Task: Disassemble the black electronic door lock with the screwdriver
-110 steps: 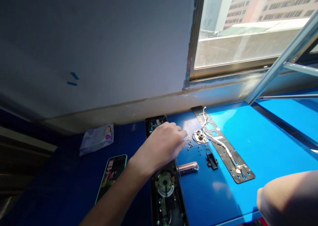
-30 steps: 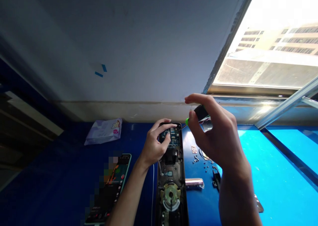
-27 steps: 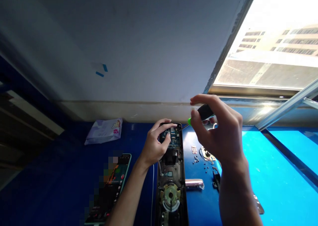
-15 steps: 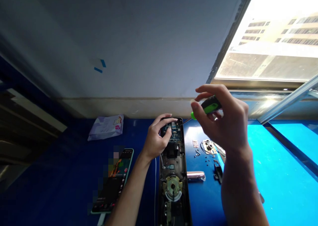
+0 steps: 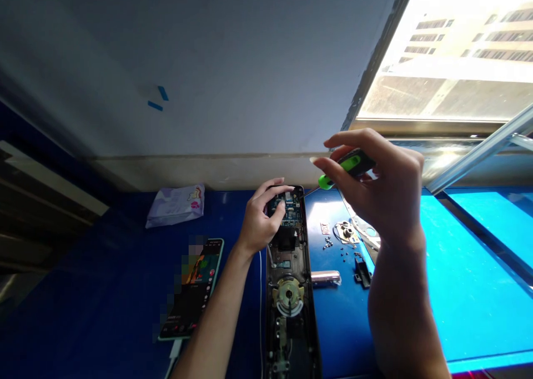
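An opened long black speaker casing [image 5: 308, 257] lies lengthwise before me, with a round driver [image 5: 288, 294] in its middle and a circuit board [image 5: 292, 217] at its far end. My left hand [image 5: 265, 218] grips that far end, thumb and fingers over the board. My right hand [image 5: 387, 184] is closed around a green and black screwdriver [image 5: 350, 163], held tilted between thumb and fingers. Its thin shaft slants down left to the casing's top right corner; whether the tip sits in a screw I cannot tell.
Right of the casing are several small screws [image 5: 327, 243], a round part with wires [image 5: 346, 232], a black plastic bracket [image 5: 363, 273] and a pinkish wrapped cylinder [image 5: 326, 278]. On the left lie a phone [image 5: 191, 295] with a charging cable and a lilac packet [image 5: 175, 205]. A wall [image 5: 233, 79] rises behind.
The camera view has shifted slightly, so most things appear higher. My right fingers have altered their hold on the screwdriver, the thumb now straighter. My left hand stays on the casing.
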`<state>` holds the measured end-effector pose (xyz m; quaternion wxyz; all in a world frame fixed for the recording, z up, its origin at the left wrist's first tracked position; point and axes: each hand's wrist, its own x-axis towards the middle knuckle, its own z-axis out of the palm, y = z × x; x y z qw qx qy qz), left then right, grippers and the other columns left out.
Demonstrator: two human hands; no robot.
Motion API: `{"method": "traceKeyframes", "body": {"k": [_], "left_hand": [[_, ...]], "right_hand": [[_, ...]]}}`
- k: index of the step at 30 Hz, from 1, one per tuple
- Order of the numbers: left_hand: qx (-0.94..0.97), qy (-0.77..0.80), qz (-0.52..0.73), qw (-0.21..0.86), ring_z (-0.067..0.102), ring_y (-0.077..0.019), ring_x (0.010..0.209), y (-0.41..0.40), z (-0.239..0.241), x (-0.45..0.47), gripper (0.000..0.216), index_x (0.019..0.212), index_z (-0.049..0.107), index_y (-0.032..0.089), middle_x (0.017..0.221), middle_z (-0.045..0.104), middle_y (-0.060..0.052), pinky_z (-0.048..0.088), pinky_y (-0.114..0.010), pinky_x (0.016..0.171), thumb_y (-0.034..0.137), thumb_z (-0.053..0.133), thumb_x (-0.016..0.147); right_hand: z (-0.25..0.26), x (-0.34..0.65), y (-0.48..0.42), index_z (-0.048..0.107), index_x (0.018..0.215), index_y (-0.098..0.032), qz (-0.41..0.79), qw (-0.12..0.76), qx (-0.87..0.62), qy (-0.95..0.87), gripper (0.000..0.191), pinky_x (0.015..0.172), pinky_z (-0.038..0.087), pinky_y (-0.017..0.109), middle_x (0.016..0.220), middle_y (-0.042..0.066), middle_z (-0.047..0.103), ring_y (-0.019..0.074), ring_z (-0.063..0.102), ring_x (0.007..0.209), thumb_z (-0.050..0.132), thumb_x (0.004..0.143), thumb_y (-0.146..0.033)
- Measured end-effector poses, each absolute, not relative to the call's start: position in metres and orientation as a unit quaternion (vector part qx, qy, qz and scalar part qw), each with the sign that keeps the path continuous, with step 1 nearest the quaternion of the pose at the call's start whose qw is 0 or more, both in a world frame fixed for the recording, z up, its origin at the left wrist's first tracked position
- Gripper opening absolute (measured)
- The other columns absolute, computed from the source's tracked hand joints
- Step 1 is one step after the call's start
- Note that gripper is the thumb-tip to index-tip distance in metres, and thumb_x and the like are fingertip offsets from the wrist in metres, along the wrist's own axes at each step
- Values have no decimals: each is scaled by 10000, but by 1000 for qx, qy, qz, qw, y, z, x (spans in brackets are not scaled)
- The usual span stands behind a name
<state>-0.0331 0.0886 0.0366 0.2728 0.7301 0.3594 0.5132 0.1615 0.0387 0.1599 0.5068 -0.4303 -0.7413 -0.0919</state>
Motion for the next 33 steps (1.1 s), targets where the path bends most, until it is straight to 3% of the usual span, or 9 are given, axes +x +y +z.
{"method": "traceKeyframes", "body": {"k": [5,10,12,16,21,23,28,33], "left_hand": [[725,367,516,272,606,-269,1382,88,36,-33,284,1181,762,235,1441,664,-97,441,-481,1226,209,607,945],[706,365,528,298,596,-270,1401,89,34,-31,280,1200,758,250,1441,678,-84,404,-504,1257,235,629,951],[695,369,534,307,594,-272,1406,89,34,-31,293,1223,750,254,1436,686,-79,397,-513,1264,245,633,954],[697,396,515,302,591,-279,1413,85,39,-29,330,1275,732,259,1441,687,-81,397,-524,1267,265,635,960],[726,428,481,241,538,-293,1467,74,47,-25,376,1335,703,240,1532,610,-111,374,-542,1284,272,636,967],[732,429,476,232,529,-299,1475,72,47,-25,384,1344,694,241,1545,595,-112,380,-553,1279,266,635,965],[720,430,487,244,532,-300,1470,71,43,-26,372,1330,696,249,1535,601,-102,391,-544,1272,256,636,964],[710,425,501,254,548,-281,1450,71,41,-26,364,1318,703,235,1521,610,-103,383,-516,1277,249,639,961]], "right_hand": [[161,160,36,612,1319,-341,-51,489,-420,-763,454,770,617,366,1126,18,751,198,720,828,601,929,-109],[159,159,38,684,1088,-307,-86,496,-453,-736,99,732,620,352,880,1,742,179,688,704,693,989,-304],[158,160,38,675,1128,-314,-76,498,-448,-739,133,769,631,357,935,4,759,183,711,755,639,1013,-257],[159,161,35,563,1361,-336,-40,483,-436,-758,451,806,647,379,1183,25,750,196,725,842,559,962,-126],[162,159,33,643,1187,-325,-54,458,-489,-740,175,798,652,389,970,21,764,202,706,771,646,1015,-358],[162,159,33,646,1178,-331,-50,464,-487,-738,158,787,648,393,970,16,762,201,706,768,635,1020,-332],[161,160,33,548,1331,-377,-26,472,-460,-752,469,755,637,395,1169,7,747,199,718,782,608,930,-141],[164,160,32,688,1070,-337,-73,474,-467,-743,140,697,617,376,865,-9,751,193,696,685,705,961,-250]]}}
